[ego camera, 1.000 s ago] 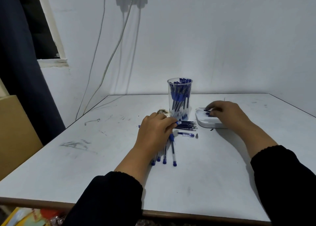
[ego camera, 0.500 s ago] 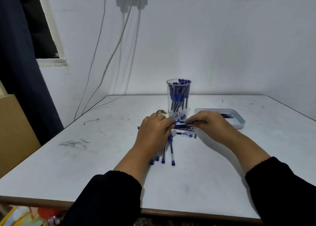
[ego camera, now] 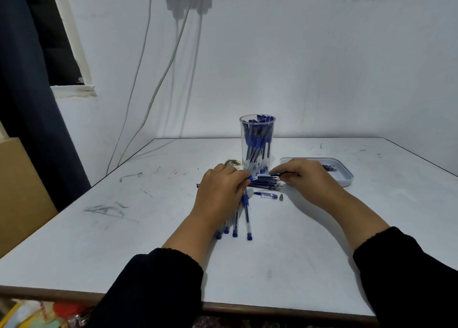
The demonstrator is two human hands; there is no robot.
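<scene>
Assembling ballpoints, by the layout; the step in hand looks like mating a refill to a barrel. To do it well:
- Brace the left hand (ego camera: 220, 191) on the table (ego camera: 148, 228) so the pen barrel (ego camera: 250, 178) sits level with its open end facing right.
- Take one refill out of the refill pile (ego camera: 266, 182), not two stuck together.
- Line it up with the bore before pushing, and don't force it at an angle. It's a thin part and likely bends.
- Mind the plastic cup (ego camera: 257, 141) of pens just behind the work. A knuckle could tip it.

Left hand: fingers curled, tips pinching the pen barrel at its blue end, just left of the pile. The palm covers the upper ends of the finished pens (ego camera: 244, 218), which lie fanned toward the near edge.

A short pen section (ego camera: 269, 195) and a grey tip cone (ego camera: 281, 197) lie loose just in front of the pile, untouched.

Right hand (ego camera: 307, 179): narrow pinch, thumb and forefinger on a thin dark refill (ego camera: 285, 172) at the pile's right end. Cannot tell whether it is lifted clear of the others. The tray (ego camera: 347, 179) of small parts sits just right of that hand.
</scene>
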